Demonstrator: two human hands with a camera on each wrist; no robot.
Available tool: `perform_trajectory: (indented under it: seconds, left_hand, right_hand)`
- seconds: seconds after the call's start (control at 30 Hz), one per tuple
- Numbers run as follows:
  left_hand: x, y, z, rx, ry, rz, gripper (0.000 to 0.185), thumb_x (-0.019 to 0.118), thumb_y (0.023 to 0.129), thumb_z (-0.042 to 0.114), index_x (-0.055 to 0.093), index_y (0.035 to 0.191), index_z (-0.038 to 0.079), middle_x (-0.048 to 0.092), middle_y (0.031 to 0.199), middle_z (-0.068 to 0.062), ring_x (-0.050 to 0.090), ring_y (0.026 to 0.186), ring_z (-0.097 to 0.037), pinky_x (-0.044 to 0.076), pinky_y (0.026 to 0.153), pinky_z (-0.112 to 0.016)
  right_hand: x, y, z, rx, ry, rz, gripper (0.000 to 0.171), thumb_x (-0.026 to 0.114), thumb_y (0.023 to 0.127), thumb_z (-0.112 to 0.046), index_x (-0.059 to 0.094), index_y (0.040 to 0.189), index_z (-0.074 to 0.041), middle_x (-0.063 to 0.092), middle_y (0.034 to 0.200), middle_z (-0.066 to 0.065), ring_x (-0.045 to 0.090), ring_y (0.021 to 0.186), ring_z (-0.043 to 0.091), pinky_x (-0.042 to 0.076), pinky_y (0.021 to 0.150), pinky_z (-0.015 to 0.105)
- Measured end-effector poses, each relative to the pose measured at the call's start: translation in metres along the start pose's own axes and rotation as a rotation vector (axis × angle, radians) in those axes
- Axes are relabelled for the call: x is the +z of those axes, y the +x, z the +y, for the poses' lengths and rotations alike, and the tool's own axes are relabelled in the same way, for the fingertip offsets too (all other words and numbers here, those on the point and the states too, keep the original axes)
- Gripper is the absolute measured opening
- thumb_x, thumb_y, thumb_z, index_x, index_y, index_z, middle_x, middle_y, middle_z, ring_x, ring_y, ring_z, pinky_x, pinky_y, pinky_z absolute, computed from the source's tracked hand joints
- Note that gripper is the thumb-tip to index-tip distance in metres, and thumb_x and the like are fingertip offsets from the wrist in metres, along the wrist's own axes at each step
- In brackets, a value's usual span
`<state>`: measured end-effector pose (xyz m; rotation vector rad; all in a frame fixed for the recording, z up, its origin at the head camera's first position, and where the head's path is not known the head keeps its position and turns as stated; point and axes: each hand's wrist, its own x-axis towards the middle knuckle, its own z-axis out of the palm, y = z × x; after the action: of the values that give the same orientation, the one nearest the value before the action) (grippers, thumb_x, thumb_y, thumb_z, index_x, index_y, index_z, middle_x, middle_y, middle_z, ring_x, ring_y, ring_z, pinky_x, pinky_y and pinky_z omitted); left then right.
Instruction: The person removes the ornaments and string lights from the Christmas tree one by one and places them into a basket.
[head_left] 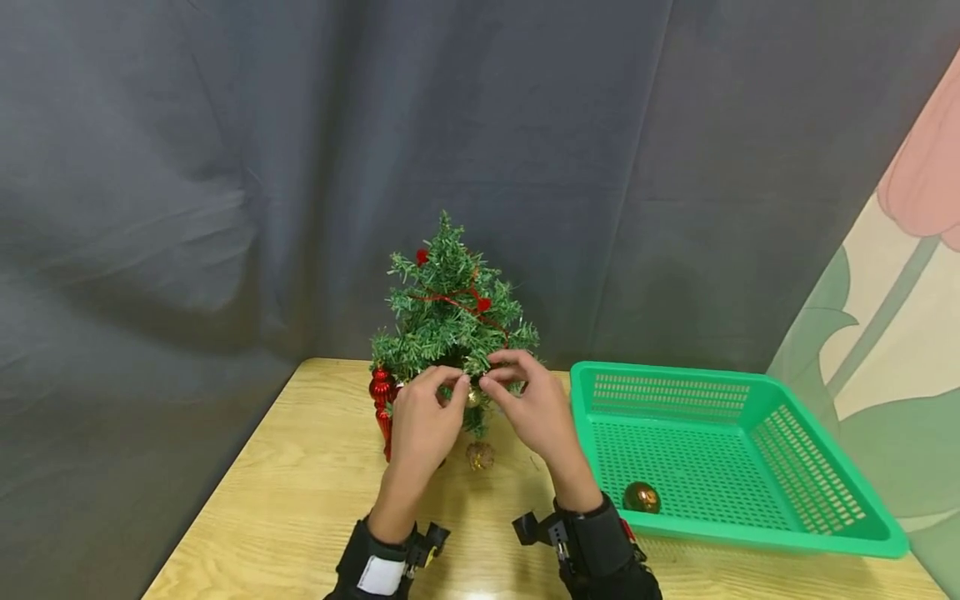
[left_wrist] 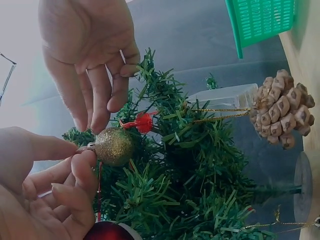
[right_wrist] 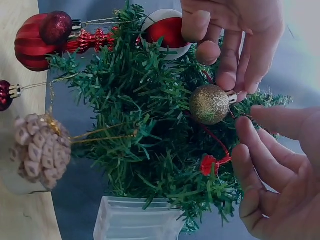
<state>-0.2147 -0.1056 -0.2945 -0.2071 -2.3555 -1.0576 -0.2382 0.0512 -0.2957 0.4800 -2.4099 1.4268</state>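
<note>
Up close, left hand (left_wrist: 45, 200) in a pinching grip on the cap of a gold glitter ball (left_wrist: 114, 146) among the low branches of the small tree (head_left: 450, 321). Right hand (head_left: 536, 408) beside it, fingers loose, grasping nothing. Thread hard to make out. Pinecone (right_wrist: 40, 150) hanging nearer. Green basket (head_left: 825, 517) at right on the surface (head_left: 300, 500).

Gold glitter bauble (left_wrist: 114, 146); green tree (head_left: 450, 312); red ornaments (head_left: 382, 392); green perforated basket (head_left: 825, 533); tan pine cone (left_wrist: 282, 109)
</note>
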Motion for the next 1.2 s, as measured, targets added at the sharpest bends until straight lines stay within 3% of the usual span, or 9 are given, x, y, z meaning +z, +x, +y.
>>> perform_trajectory:
  seconds: [0.33, 0.47, 0.6, 0.93, 1.2]
  left_hand:
    - [-0.004, -0.002, 0.004, 0.043, -0.043, 0.038, 0.014, 0.066, 0.096, 0.020, 0.076, 0.099, 0.010, 0.072, 0.088, -0.004, 0.056, 0.059, -0.009, 0.044, 0.058, -0.022]
    - [-0.006, -0.002, 0.005, 0.071, -0.067, 0.075, 0.012, 0.067, 0.096, 0.018, 0.076, 0.098, 0.010, 0.072, 0.088, -0.003, 0.059, 0.062, -0.010, 0.046, 0.060, -0.022]
    - [-0.007, -0.003, 0.004, 0.091, -0.107, 0.058, 0.012, 0.068, 0.095, 0.018, 0.075, 0.099, 0.011, 0.072, 0.089, -0.002, 0.061, 0.065, -0.012, 0.047, 0.059, -0.021]
    - [-0.004, 0.002, 0.002, 0.147, -0.100, 0.042, 0.010, 0.068, 0.095, 0.018, 0.075, 0.098, 0.011, 0.071, 0.088, -0.002, 0.063, 0.066, -0.013, 0.049, 0.060, -0.020]
    - [-0.006, -0.011, -0.002, 0.126, -0.091, 0.033, 0.009, 0.069, 0.095, 0.018, 0.076, 0.097, 0.013, 0.071, 0.087, 0.002, 0.059, 0.066, -0.007, 0.047, 0.062, -0.022]
  right_hand:
    - [0.004, -0.006, -0.007, -0.024, 0.108, 0.105, 0.020, 0.074, 0.091, -0.023, 0.067, 0.108, -0.016, 0.074, 0.096, 0.000, 0.064, 0.086, 0.017, 0.043, 0.077, 0.035]
    - [0.008, -0.006, -0.009, -0.086, 0.110, 0.146, 0.018, 0.073, 0.092, -0.024, 0.067, 0.106, -0.015, 0.073, 0.095, 0.000, 0.064, 0.083, 0.013, 0.041, 0.072, 0.030]
    - [0.011, -0.008, -0.010, -0.106, 0.117, 0.183, 0.016, 0.072, 0.093, -0.022, 0.066, 0.106, -0.015, 0.070, 0.092, 0.000, 0.061, 0.079, 0.010, 0.037, 0.067, 0.025]
    - [0.009, -0.007, -0.007, -0.112, 0.115, 0.209, 0.017, 0.072, 0.093, -0.025, 0.067, 0.106, -0.015, 0.070, 0.094, 0.000, 0.062, 0.080, 0.010, 0.041, 0.068, 0.025]
    - [0.012, -0.020, -0.001, -0.098, 0.109, 0.203, 0.015, 0.074, 0.090, -0.027, 0.068, 0.102, -0.019, 0.070, 0.091, -0.007, 0.062, 0.078, 0.005, 0.044, 0.066, 0.027]
